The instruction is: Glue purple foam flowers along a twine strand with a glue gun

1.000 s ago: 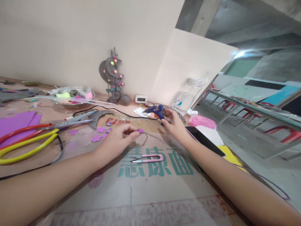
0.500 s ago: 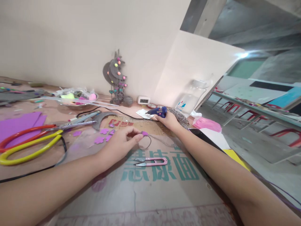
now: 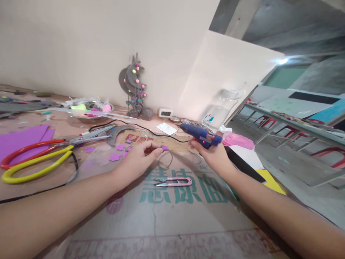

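Note:
Between the thumb and finger of my left hand (image 3: 144,156) is a small purple foam piece (image 3: 164,148). A thin grey cord (image 3: 171,158) loops down beside it. My right hand (image 3: 212,154) grips a blue glue gun (image 3: 201,135), its nozzle pointing left and a red light glowing on its side. Pink thread snips (image 3: 176,182) lie below the hands on the plastic-covered cardboard (image 3: 188,219). Several purple foam flowers (image 3: 115,157) rest left of my left hand, near a grey felt crescent (image 3: 117,136).
Large scissors with red and yellow handles (image 3: 37,158) lie at left by purple foam sheets (image 3: 24,142). Along the wall stand a bowl (image 3: 91,117), a moon-shaped hanging ornament (image 3: 133,86), a small digital clock (image 3: 165,112) and a clear jug (image 3: 219,109). A black cable (image 3: 145,128) crosses behind.
My right hand has lifted the glue gun off the white paper at the back and brought it nearer and to the right. My left hand stays almost still with the foam piece.

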Tool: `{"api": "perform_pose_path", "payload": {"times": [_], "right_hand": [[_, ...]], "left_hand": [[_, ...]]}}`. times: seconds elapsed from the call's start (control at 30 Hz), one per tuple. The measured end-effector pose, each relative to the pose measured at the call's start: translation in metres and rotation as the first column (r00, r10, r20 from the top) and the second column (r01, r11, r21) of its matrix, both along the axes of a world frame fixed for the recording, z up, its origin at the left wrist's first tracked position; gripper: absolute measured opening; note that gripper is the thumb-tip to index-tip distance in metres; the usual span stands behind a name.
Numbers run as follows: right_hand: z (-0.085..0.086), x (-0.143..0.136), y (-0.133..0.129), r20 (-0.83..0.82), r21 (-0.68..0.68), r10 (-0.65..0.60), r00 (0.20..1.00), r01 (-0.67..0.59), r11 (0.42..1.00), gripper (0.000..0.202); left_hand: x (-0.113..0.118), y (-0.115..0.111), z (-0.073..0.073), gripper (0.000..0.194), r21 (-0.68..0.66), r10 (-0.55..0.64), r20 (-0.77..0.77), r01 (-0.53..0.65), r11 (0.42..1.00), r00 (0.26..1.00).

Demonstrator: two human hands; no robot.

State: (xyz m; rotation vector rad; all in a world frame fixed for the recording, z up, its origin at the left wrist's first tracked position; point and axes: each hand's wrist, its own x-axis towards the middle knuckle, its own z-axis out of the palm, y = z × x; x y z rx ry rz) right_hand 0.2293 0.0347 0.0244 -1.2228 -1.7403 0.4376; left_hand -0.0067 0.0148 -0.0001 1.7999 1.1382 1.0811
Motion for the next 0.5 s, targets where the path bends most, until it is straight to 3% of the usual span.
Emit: {"api": "perform_pose_path", "payload": {"times": [0.13,0.3,0.4,0.5], "right_hand": [[-0.008,0.004,-0.028,0.059,-0.013,0.122,0.991,-0.121,0.993,0.014],[-0.016,0.004,-0.033,0.028,-0.025,0.205,0.978,-0.204,0.979,0.013],[-0.016,0.002,-0.033,0.006,-0.037,0.206,0.979,-0.205,0.978,0.016],[-0.015,0.000,-0.035,0.008,-0.023,0.186,0.983,-0.185,0.982,0.014]], "left_hand": [[0.000,0.001,-0.001,0.026,-0.014,0.025,-0.017,-0.025,1.000,1.000],[0.000,0.002,-0.003,0.024,-0.005,0.061,-0.034,-0.061,0.998,0.998],[0.001,0.002,-0.004,0.024,-0.098,0.029,0.093,-0.020,0.995,0.995],[0.003,0.002,-0.005,0.025,-0.220,-0.034,0.319,0.108,0.970,0.947]]}}
